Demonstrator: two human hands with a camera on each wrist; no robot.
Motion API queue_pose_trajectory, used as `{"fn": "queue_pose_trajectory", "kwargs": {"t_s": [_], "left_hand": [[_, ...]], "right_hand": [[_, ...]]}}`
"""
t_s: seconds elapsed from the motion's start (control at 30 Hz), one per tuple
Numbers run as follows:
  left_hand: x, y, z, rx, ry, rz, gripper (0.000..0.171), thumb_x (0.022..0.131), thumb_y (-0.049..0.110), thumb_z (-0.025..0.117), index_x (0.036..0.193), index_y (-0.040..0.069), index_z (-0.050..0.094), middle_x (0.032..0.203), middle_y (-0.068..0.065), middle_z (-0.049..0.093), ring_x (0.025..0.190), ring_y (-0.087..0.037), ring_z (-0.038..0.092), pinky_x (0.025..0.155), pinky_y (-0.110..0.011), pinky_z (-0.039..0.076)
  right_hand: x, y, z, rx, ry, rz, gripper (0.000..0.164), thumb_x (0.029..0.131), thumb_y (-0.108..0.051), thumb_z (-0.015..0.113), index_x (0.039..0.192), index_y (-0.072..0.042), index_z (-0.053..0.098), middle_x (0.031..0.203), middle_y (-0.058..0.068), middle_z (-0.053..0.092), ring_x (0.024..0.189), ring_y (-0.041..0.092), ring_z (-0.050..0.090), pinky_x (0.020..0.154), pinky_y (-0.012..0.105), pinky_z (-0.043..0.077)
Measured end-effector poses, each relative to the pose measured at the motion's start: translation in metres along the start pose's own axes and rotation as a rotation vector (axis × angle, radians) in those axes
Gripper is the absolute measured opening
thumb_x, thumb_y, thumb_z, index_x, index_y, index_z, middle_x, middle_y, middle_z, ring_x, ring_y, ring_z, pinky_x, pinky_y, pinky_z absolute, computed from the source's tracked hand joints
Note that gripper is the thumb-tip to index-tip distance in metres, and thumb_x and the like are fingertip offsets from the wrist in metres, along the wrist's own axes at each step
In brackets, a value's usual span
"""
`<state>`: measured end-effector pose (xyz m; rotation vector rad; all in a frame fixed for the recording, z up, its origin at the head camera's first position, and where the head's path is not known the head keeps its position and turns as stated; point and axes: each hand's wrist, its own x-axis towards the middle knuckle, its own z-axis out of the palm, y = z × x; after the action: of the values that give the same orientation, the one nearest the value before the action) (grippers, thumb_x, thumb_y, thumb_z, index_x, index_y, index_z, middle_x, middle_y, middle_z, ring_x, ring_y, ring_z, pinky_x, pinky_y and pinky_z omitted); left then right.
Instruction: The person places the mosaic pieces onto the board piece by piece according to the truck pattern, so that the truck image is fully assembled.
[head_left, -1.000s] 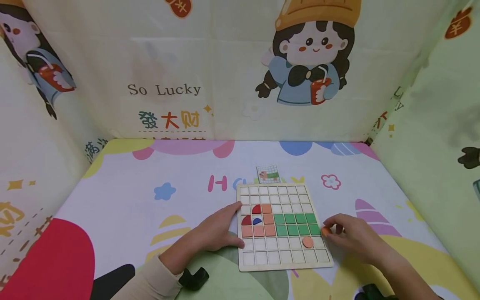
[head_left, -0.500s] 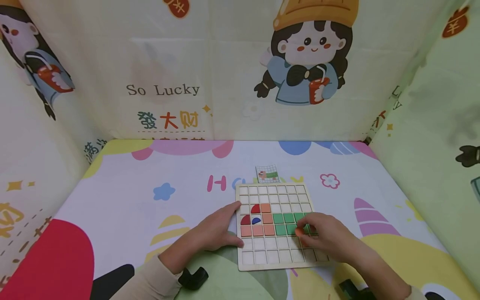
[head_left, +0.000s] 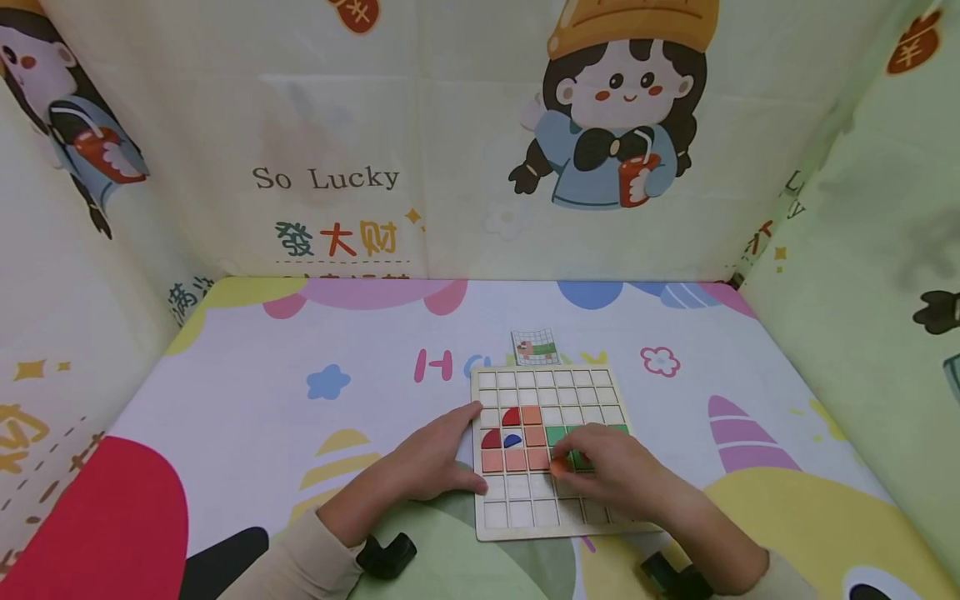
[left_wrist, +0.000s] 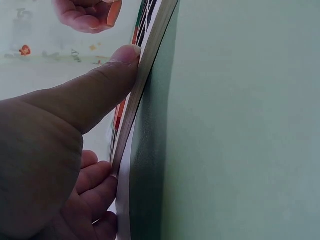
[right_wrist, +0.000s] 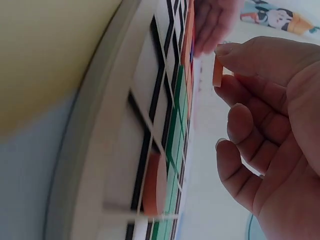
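A square wooden grid board [head_left: 519,515] lies on the table. My left hand [head_left: 429,457] rests against its left edge, thumb and forefinger spread apart along the rim. Over the board's middle, my right hand [head_left: 618,468] pinches an orange disc [right_wrist: 217,72] between thumb and forefinger, held clear of the cells. Another orange disc [right_wrist: 155,185] lies in a lower right cell, hidden from the head view by the right hand. Red quarter pieces [head_left: 491,440], a blue half-round piece [head_left: 512,442], salmon squares [head_left: 514,461] and partly covered green squares [head_left: 555,436] fill cells.
Behind the board lies a small card [head_left: 536,348] printed with a coloured grid picture. A colourful patterned cloth [head_left: 375,333] covers the table. Printed fabric walls [head_left: 450,125] rise at the back and on both sides.
My right hand has moved left, from the board's right edge to over the green squares, carrying the orange disc. The left hand and the board have stayed in place.
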<state>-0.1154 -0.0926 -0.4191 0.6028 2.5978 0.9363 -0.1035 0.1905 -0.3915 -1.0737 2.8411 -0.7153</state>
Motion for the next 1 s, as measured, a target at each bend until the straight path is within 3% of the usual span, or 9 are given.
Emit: {"fn": "queue_pose_trajectory", "kwargs": {"t_s": [0.27,0.53,0.77,1.0], "left_hand": [[0.001,0.000,0.000,0.007,-0.002,-0.008,0.103,0.075,0.038,0.088,0.153,0.004,0.031,0.151,-0.011,0.043,0.134,-0.028,0.043,0.108,-0.048,0.040],[0.002,0.001,-0.001,0.007,-0.011,-0.026,0.103,0.074,0.038,0.089,0.154,0.005,0.032,0.151,-0.011,0.043,0.135,-0.029,0.042,0.108,-0.049,0.040],[0.002,0.000,-0.001,0.009,-0.008,-0.012,0.103,0.075,0.039,0.089,0.153,0.005,0.032,0.151,-0.011,0.043,0.135,-0.028,0.043,0.108,-0.048,0.040],[0.002,-0.002,0.000,0.003,-0.007,-0.008,0.103,0.075,0.039,0.088,0.153,0.005,0.032,0.151,-0.011,0.043,0.134,-0.028,0.043,0.109,-0.049,0.040]], "right_hand": [[0.011,-0.010,0.010,-0.026,-0.023,-0.030,0.012,0.088,-0.021,0.077,0.099,-0.018,0.075,0.093,-0.016,0.064,0.089,0.007,0.056,0.079,0.031,0.052],[0.023,-0.020,0.018,-0.065,-0.040,-0.140,0.006,0.088,-0.019,0.077,0.094,-0.017,0.077,0.086,-0.016,0.067,0.081,0.006,0.057,0.075,0.029,0.048],[0.024,-0.024,0.021,-0.052,-0.081,-0.106,0.005,0.090,-0.021,0.075,0.095,-0.019,0.077,0.089,-0.016,0.068,0.084,0.008,0.056,0.079,0.031,0.048],[0.024,-0.027,0.023,-0.056,-0.064,-0.125,0.006,0.089,-0.018,0.077,0.095,-0.019,0.078,0.089,-0.016,0.070,0.086,0.009,0.059,0.080,0.033,0.049]]}}
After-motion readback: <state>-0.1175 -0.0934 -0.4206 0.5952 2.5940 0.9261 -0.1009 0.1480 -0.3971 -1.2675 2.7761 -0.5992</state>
